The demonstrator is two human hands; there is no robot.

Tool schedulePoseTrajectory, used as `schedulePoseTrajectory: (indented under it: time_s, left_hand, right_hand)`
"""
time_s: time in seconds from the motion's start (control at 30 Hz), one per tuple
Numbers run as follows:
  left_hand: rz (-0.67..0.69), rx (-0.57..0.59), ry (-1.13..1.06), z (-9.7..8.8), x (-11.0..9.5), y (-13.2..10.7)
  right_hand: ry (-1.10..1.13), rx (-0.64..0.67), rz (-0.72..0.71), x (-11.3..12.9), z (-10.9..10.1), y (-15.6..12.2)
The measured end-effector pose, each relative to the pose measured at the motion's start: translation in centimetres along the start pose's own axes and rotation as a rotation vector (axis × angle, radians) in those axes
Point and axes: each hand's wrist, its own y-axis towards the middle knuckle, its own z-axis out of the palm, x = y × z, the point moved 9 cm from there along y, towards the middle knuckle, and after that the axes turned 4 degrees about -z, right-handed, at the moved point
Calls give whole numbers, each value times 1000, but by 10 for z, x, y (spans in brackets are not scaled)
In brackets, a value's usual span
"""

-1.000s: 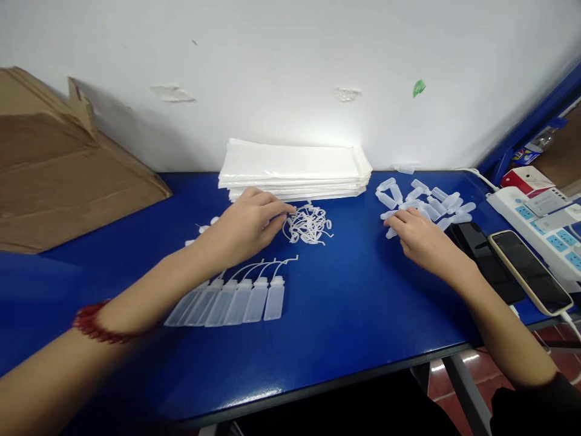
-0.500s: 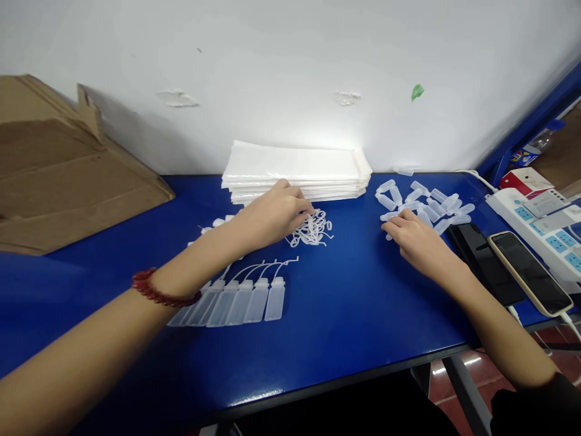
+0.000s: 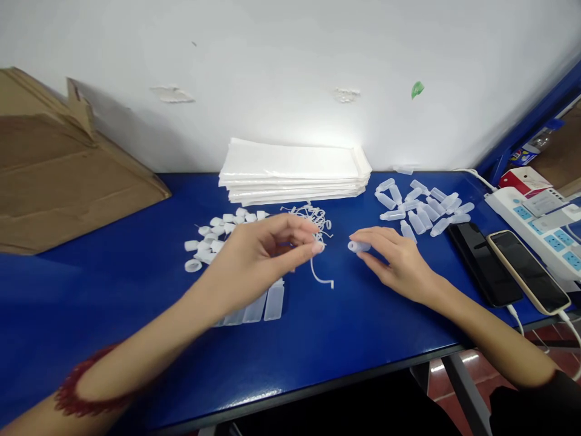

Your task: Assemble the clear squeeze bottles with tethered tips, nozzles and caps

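My left hand [image 3: 258, 248] hovers over the blue table [image 3: 345, 321], pinching a thin white plastic tube [image 3: 320, 272] that hangs down from the fingertips. My right hand [image 3: 393, 257] holds a small clear plastic bottle [image 3: 358, 246] by its tip, its mouth facing the left hand. Behind the left hand lies a tangle of white tubes [image 3: 313, 217]. A row of assembled flat bottles [image 3: 258, 306] lies under the left wrist, partly hidden. Several loose small bottles [image 3: 420, 206] lie behind the right hand.
A pile of white caps [image 3: 215, 236] sits at the left. A stack of white bags [image 3: 295, 169] rests against the wall. Flattened cardboard [image 3: 68, 175] leans at far left. Two phones [image 3: 508, 260] and a power strip [image 3: 540, 224] lie at the right edge.
My left hand lifted one tube out of the tangle and drew back. My right hand took a bottle from the loose pile and moved left toward the middle.
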Motion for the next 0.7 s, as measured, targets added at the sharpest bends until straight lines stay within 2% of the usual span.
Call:
schedulePoseTrajectory:
  time_s: [0.17, 0.47, 0.7]
  left_hand:
    - [-82, 94, -129, 14, 10, -15]
    - [-128, 166, -161, 22, 15, -22]
    - [-154, 250, -123, 26, 17, -24]
  right_hand:
    - [82, 12, -80, 20, 10, -2]
    - [217, 55, -68, 33, 17, -5]
    - [181, 77, -167, 42, 20, -8]
